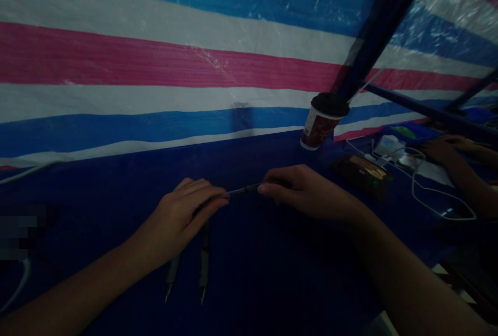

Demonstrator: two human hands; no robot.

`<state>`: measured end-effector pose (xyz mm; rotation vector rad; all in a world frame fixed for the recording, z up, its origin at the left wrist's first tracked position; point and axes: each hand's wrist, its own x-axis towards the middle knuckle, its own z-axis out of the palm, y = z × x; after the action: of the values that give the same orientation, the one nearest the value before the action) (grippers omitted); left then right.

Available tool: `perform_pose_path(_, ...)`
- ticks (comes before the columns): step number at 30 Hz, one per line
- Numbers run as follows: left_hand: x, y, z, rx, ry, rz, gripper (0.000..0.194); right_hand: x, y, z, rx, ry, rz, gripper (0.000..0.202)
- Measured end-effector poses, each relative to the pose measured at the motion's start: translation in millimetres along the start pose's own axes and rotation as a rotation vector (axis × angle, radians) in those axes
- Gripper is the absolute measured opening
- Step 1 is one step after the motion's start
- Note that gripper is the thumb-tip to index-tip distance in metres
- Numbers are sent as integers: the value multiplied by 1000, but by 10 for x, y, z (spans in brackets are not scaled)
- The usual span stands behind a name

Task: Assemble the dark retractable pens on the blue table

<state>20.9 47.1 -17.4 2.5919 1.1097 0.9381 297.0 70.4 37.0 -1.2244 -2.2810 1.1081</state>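
Both hands pinch one thin pen between them above the table: left grip clamped on one end, right grip on the other. Two pens lie under the left grip.

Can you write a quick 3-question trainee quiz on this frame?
1. True or false: the left hand and right hand both grip one thin dark pen-like rod.
2. What lies on the blue table cover below the left hand? A) two pointed pens B) scissors C) a spoon
3. Fill in: the lidded paper cup stands against the ____ tarp.

Key: 1 true; 2 A; 3 striped.
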Motion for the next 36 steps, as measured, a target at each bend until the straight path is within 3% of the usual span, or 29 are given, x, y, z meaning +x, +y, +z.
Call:
perform_pose_path(2, 1, 8, -13, -3, 12, 20, 26, -14, -12, -2, 9, -3, -66, 31)
perform_pose_path(4, -5, 13, -24, 9, 13, 41, 25, -18, -26, 17, 23, -10, -72, 36)
perform_pose_path(9, -17, 29, -33, 89, 30, 93, 24, 12, -13, 75, 107, -63, 155, 67)
perform_pose_path(12, -4, 44, -31, 120, 19, 113, 25, 22, 18, 63, 160, -128, 217, 71)
perform_pose_path(17, 11, 50, -25, 63, -18, 86, 29, 7, 18, 26, -5, 51, -50, 37)
perform_pose_path(21, -2, 72, -31, 99, -4, 114, 31, 5, 11, 38, -193, -19, -175, 37)
perform_pose_path(26, -17, 94, -40, 133, 53, 202, 23, -44, 5, 4, -97, -79, -124, 45)
perform_pose_path(30, -37, 127, -17, -10, 59, 156, 22, -120, -29, -87, 18, -275, -52, 41)
perform_pose_path(36, -65, 298, 50, -221, -32, 26, 26, -130, -103, 2, 107, -248, -150, 35)
